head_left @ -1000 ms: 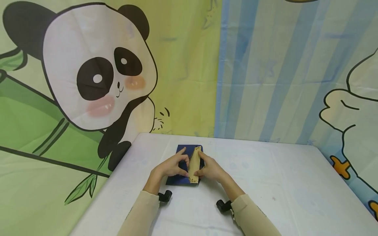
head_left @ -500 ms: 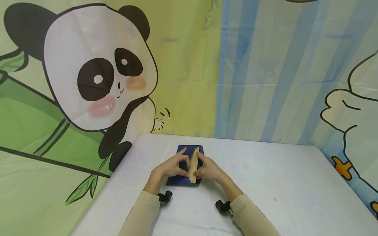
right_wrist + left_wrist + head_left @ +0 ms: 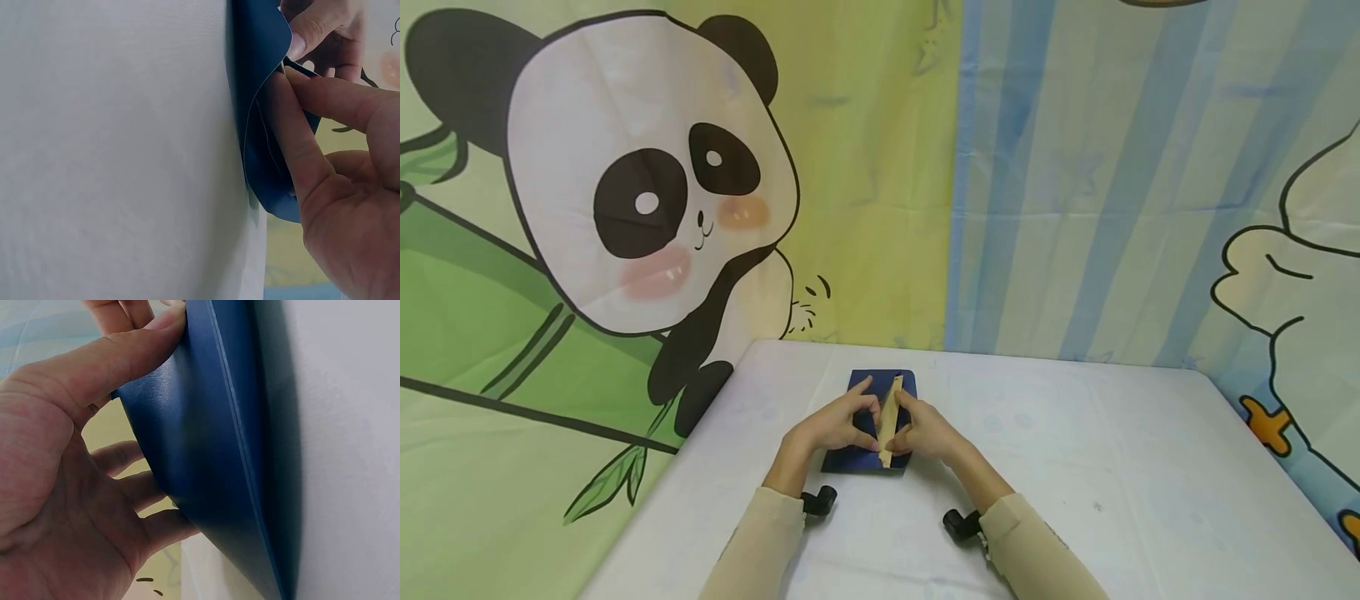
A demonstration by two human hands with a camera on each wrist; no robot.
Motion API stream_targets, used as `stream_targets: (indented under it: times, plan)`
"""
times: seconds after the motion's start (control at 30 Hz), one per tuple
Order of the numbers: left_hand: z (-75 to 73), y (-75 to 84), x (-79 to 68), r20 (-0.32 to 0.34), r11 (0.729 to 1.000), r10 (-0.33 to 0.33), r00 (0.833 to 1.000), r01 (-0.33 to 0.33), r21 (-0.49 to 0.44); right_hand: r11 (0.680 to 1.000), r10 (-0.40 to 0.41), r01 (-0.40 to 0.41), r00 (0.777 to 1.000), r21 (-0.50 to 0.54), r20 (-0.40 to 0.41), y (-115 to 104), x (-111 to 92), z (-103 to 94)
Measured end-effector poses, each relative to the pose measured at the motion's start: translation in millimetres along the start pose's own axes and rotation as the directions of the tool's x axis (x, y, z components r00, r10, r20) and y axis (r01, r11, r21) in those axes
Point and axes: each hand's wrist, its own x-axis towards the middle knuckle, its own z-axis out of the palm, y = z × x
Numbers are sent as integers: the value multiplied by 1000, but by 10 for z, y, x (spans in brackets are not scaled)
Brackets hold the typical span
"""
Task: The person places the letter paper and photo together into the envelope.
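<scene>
A dark blue folder-like cover [image 3: 844, 460] stands near the table's far side, its smooth panel [image 3: 200, 425] large in the left wrist view. Along its middle shows a narrow gold-coloured card [image 3: 889, 425] with ornament at its ends. My left hand [image 3: 835, 423] pinches the cover's edge, thumb on the near face and several fingers behind. From the right, the thumb and forefinger of my right hand [image 3: 928, 429] pinch the gold card at its right edge. In the right wrist view the same hand [image 3: 356, 200] reaches past a curved blue flap [image 3: 256, 44]; its fingertips are partly hidden.
White cloth covers the table [image 3: 1075, 467]. Behind it hangs a printed curtain [image 3: 880, 208] with a panda. Black cameras [image 3: 820, 501] sit on both wrists, below the cream sleeves [image 3: 756, 542].
My right hand has shifted slightly left with the gold card, whose visible strip has grown narrower. The left hand and the blue cover have stayed almost in place.
</scene>
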Motion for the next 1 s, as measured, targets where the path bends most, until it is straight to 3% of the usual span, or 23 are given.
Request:
stream_targets:
  times: [0.53, 1.0]
  plan:
    - [11, -5, 5, 1, 1000, -2, 1000, 2, 0, 996, -22, 19, 999, -83, -37, -22, 13, 16]
    - [10, 6, 3, 8, 1000, -6, 1000, 6, -4, 999, -38, 38, 999, -29, -3, -12, 16, 46]
